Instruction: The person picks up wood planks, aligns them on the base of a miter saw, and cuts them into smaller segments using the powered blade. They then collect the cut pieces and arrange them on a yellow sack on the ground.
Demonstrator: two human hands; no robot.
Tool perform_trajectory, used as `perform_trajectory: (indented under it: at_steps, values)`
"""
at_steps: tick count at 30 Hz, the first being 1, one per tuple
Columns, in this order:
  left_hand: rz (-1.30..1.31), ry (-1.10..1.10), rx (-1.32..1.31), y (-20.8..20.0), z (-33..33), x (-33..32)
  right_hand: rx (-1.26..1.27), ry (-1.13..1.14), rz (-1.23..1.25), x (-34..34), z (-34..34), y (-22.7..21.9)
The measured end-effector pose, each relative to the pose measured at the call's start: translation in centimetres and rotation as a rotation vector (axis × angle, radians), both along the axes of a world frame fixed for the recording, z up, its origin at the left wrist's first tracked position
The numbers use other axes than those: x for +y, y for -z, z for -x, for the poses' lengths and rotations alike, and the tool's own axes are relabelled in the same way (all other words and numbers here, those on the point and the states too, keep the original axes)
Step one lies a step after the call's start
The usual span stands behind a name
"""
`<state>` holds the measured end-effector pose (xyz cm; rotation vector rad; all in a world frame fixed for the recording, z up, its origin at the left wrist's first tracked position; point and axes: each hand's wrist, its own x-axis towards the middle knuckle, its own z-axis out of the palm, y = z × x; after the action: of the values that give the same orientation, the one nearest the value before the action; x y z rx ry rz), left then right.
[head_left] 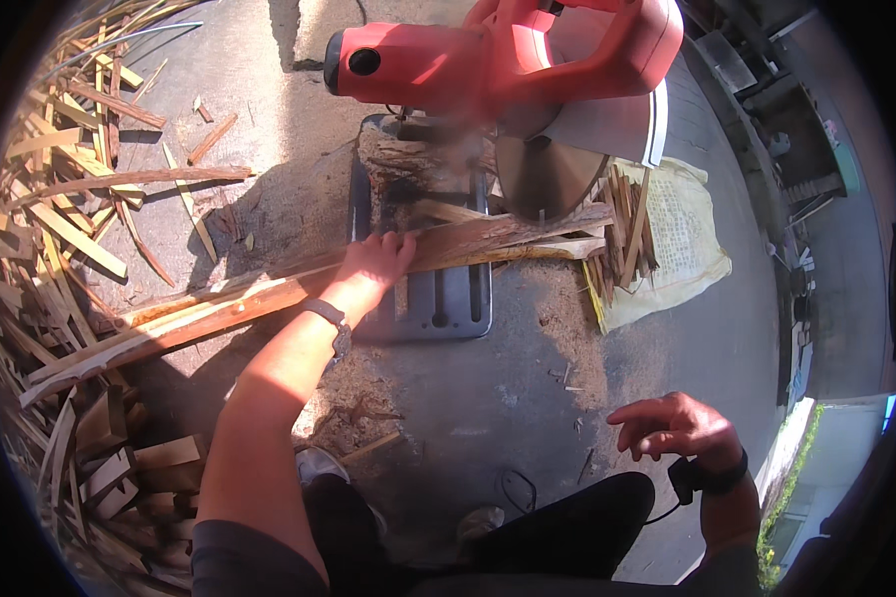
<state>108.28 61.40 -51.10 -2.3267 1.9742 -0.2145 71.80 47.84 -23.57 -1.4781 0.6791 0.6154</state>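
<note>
My left hand (376, 261) lies over a bundle of long, rough-edged wood strips (239, 301), its fingers curled round the upper side. The strips cross the dark metal base (446, 310) of a red chop saw (498, 60) and slant down to the left. The round saw blade (543, 179) stands at their right-hand end; whether it touches the wood I cannot tell. My right hand (675, 426) hangs above the floor at the lower right, away from the wood, with fingers loosely bent, apart and holding nothing.
Split wood scraps (80, 229) are heaped along the left, with short blocks (119, 453) nearer me. Thin cut sticks (627, 224) lie on a pale woven sack (677, 244) right of the saw. Sawdust (572, 328) covers parts of the concrete floor. A thin black cable (518, 490) lies near my feet.
</note>
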Motion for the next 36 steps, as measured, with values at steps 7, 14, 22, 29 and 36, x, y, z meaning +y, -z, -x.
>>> perform_trajectory:
  at_steps: [7,14,22,29,36]
  values:
    - [0.027,-0.007,0.016,-0.3,0.6,-0.7,-0.236,0.645,0.989,-13.8,13.9,-13.8]
    - [0.073,0.047,-0.068,0.2,0.1,-0.5,-0.242,0.570,1.456,-23.7,21.6,-10.8]
    - [0.072,-0.052,0.069,-1.3,0.7,0.4,-0.039,0.641,1.334,-6.9,32.1,-15.6]
    - [-0.043,-0.174,0.164,-2.1,0.9,0.6,0.120,0.093,0.937,8.9,13.0,-16.0]
    - [0.003,-0.164,0.130,0.6,0.4,1.1,-0.737,0.576,0.771,2.8,-9.2,-7.7]
